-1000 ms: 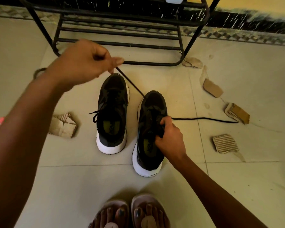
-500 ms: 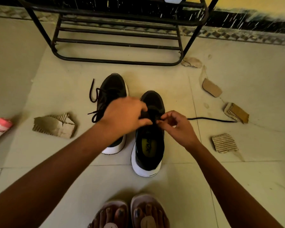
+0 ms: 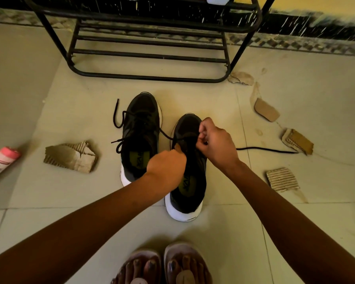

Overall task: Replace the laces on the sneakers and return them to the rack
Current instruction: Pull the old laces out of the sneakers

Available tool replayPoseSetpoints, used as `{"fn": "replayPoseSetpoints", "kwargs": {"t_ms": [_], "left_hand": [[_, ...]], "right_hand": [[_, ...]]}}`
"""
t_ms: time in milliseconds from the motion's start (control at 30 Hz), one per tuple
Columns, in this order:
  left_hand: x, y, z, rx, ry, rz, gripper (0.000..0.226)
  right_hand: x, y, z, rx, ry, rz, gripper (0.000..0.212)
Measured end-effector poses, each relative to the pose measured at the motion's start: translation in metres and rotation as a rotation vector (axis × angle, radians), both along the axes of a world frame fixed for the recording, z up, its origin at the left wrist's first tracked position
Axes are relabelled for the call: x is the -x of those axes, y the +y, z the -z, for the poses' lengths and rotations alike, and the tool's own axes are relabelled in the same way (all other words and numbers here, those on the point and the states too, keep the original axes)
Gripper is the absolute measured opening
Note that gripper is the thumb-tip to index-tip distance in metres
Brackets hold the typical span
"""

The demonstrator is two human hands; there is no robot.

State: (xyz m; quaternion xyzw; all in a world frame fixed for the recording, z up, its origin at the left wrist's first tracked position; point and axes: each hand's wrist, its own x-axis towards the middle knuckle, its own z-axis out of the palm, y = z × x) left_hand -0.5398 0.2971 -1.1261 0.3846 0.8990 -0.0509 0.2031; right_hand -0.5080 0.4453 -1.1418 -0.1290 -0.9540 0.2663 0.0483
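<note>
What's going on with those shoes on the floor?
A person is lacing the nearer sneaker. The right hand pinches its black lace above the eyelets; the left hand rests at the shoe's opening, fingers hidden. The farther sneaker stands beside it with loose laces. Both sit on the floor before the rack.

Home, by the look of it, likely a passage or entry corner. Pale square floor tiles [image 3: 295,222] with thin grout lines. Black tubular metal shoe rack [image 3: 148,77] up by a yellow painted wall [image 3: 326,3], with a dark skirting band [image 3: 316,27] and a patterned tile border [image 3: 295,43] below. Torn brown corrugated cardboard scraps [image 3: 70,158] strewn about, a pink-capped white bottle [image 3: 0,162] on its side at the left edge, sandalled feet [image 3: 184,265] at the bottom edge.
</note>
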Motion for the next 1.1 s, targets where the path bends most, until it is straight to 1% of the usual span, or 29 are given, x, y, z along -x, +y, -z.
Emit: {"fn": "replayPoseSetpoints", "kwargs": {"t_ms": [67,167,300,333,367,400,433,467,500,533,567,600,667,700,733,833,867,900,933,967,1033,1067,1100], "left_hand": [[-0.001,0.002,-0.001,-0.010,-0.020,-0.007,0.043],[0.000,0.002,-0.002,-0.020,-0.041,-0.024,0.040],[0.001,0.001,-0.001,-0.028,-0.037,-0.021,0.039],[0.001,0.001,-0.001,-0.030,-0.037,-0.020,0.038],[0.001,0.001,-0.001,-0.030,-0.032,-0.012,0.038],[0.001,0.001,-0.001,-0.029,-0.023,-0.002,0.039],[0.001,0.001,0.000,-0.029,-0.016,0.004,0.039],[0.001,0.001,0.000,-0.031,-0.011,0.006,0.039],[0.001,0.000,0.000,-0.033,-0.008,0.008,0.039],[0.000,0.000,0.000,-0.034,-0.004,0.013,0.039],[0.000,0.000,0.001,-0.034,-0.001,0.020,0.040],[-0.001,0.000,0.002,-0.037,-0.001,0.022,0.040],[-0.001,0.000,0.003,-0.048,-0.002,0.018,0.041],[-0.001,0.000,0.003,-0.052,-0.001,0.015,0.041],[0.000,0.000,0.003,-0.053,-0.001,0.010,0.042],[0.000,0.000,0.002,-0.046,-0.003,0.009,0.041],[0.000,0.000,0.002,-0.042,-0.005,0.013,0.040],[-0.001,0.001,0.001,-0.040,-0.012,0.010,0.039],[-0.001,0.001,0.001,-0.040,-0.021,0.001,0.039],[0.000,0.001,0.000,-0.040,-0.029,-0.008,0.039],[0.000,0.001,0.000,-0.038,-0.031,-0.016,0.039],[0.000,0.000,0.000,-0.032,-0.027,-0.015,0.040],[0.000,-0.001,0.000,-0.025,-0.023,-0.012,0.040]], "right_hand": [[0.001,0.000,-0.002,0.079,0.028,0.062,0.027],[0.001,0.000,-0.003,0.266,0.061,0.171,0.026],[0.005,0.002,-0.009,0.672,0.054,0.300,0.034],[0.006,0.004,-0.012,0.743,0.044,0.314,0.034],[0.006,0.007,-0.013,0.773,0.024,0.300,0.031],[0.006,0.011,-0.015,0.773,-0.016,0.265,0.028],[0.005,0.016,-0.016,0.728,-0.077,0.217,0.027],[0.005,0.021,-0.017,0.619,-0.145,0.154,0.030],[0.004,0.024,-0.017,0.459,-0.194,0.090,0.035],[0.004,0.025,-0.015,0.277,-0.202,0.052,0.035],[0.003,0.025,-0.014,0.125,-0.162,0.058,0.033],[0.002,0.024,-0.015,0.045,-0.098,0.099,0.028],[0.000,0.023,-0.014,0.014,0.045,0.219,0.017],[0.000,0.024,-0.012,0.089,0.106,0.289,0.013],[0.001,0.026,-0.010,0.265,0.148,0.369,0.012],[0.001,0.019,-0.014,1.113,0.169,0.598,0.014],[0.000,0.017,-0.013,1.262,0.176,0.661,0.012],[-0.001,0.014,-0.012,1.276,0.175,0.708,0.012],[-0.003,0.014,-0.012,1.142,0.183,0.723,0.017],[-0.004,0.015,-0.010,0.891,0.194,0.695,0.024],[-0.010,0.026,-0.004,0.231,0.232,0.535,0.037],[-0.012,0.032,-0.002,-0.064,0.255,0.451,0.040],[-0.013,0.039,-0.002,-0.272,0.297,0.383,0.041]]}}
